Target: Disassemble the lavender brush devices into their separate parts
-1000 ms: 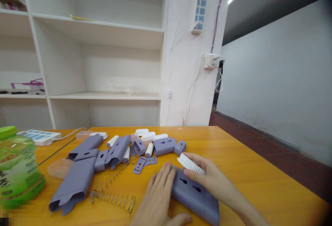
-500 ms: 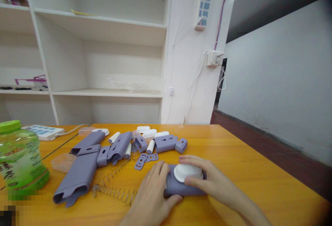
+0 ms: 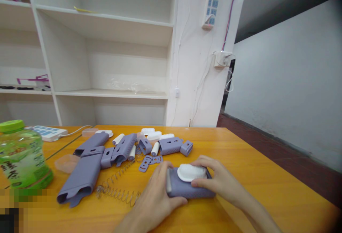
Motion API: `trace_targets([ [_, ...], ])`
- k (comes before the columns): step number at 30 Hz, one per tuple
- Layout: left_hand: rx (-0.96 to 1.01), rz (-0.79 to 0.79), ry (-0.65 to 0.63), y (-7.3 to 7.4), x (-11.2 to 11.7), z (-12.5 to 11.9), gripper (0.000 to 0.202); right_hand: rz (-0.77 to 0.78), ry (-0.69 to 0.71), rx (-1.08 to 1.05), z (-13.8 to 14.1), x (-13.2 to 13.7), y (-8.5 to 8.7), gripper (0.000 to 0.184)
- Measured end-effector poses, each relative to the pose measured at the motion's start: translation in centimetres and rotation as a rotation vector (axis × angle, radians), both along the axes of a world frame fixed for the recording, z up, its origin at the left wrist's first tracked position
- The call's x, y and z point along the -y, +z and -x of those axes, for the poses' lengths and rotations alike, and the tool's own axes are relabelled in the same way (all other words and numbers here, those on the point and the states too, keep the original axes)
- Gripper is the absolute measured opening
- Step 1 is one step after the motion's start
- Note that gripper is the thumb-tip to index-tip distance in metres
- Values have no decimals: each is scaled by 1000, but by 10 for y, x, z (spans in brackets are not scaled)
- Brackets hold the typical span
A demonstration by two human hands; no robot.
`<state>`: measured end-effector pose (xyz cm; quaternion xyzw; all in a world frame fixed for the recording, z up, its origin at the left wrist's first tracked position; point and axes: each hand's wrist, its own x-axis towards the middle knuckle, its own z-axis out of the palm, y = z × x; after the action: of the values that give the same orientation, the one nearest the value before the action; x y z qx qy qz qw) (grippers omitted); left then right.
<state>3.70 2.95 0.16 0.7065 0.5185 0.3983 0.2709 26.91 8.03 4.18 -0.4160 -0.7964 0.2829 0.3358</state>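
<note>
A purple plastic housing [image 3: 184,186] with perforated sides lies on the table in front of me. My left hand [image 3: 156,193] wraps its left end, thumb along the near side; a pale strip shows at that end. On the housing's top face sits a white oval piece [image 3: 191,172] with a flat rim and a bumpy, bristle-like top. My right hand [image 3: 216,177] grips this piece at its right end between thumb and fingers, close to the housing's right end. Whether the white piece is fastened to the housing, I cannot tell. Coiled metal springs [image 3: 120,193] lie just left of my left hand.
Larger purple housings [image 3: 82,176], flat slotted purple plates [image 3: 145,163], white cylinders [image 3: 155,149] and white oval pieces [image 3: 153,135] spread across the table's left and middle. A green-capped bottle [image 3: 24,158] and a power strip [image 3: 49,133] stand at far left. Shelves [image 3: 112,94] rise behind.
The housing has turned slightly, so its pale left end and more of its near side show. The white piece is tilted a little, and my right fingers have closed further round its end.
</note>
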Motion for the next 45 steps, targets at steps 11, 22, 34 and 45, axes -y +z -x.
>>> trace_targets([
  [11, 309, 113, 47, 0, -5, -1, 65, 309, 67, -300, -6, -21, -27, 49],
  [22, 262, 105, 38, -3, -7, -1, 62, 403, 97, -245, -28, -24, -18, 48],
  [34, 124, 23, 22, -10, -10, 4, 68, 298, 127, -298, -23, -29, -35, 35],
  [45, 148, 16, 9, -7, -11, 7, 69, 272, 150, -316, -17, -35, -43, 34],
])
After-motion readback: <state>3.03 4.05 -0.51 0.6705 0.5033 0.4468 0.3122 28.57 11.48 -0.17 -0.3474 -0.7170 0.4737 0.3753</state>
